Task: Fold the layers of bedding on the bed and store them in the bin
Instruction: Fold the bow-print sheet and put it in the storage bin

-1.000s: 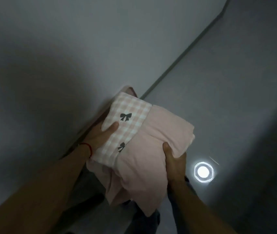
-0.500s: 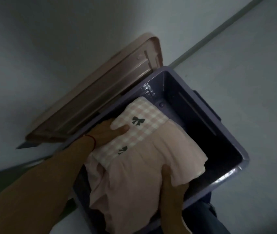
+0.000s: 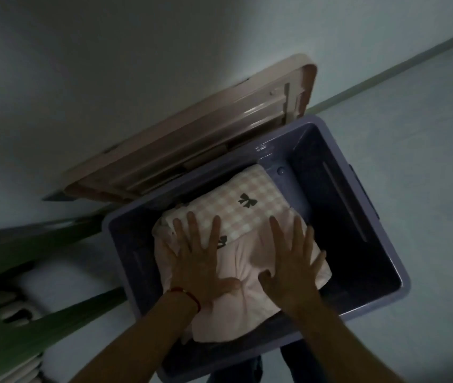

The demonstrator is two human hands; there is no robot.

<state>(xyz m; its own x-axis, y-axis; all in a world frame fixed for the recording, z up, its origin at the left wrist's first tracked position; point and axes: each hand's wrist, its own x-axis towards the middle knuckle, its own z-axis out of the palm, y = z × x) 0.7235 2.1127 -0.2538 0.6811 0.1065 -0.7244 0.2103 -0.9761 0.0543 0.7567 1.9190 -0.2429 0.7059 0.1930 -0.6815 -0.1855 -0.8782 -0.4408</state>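
Observation:
The folded pink bedding, with a checked band printed with dark bows, lies inside the purple bin toward its left half. My left hand presses flat on the bundle with fingers spread, a red cord at the wrist. Beside it, my right hand also presses flat on the pink cloth, fingers straight. The bin's right half is dark and bare.
The bin's beige lid leans against the wall behind the bin. A green chair stands at the left on the pale floor. My dark trouser legs show below the bin's near rim.
The bundle went from being carried in both hands down into the bin. Both hands let go of its edges and now lie flat on top of it.

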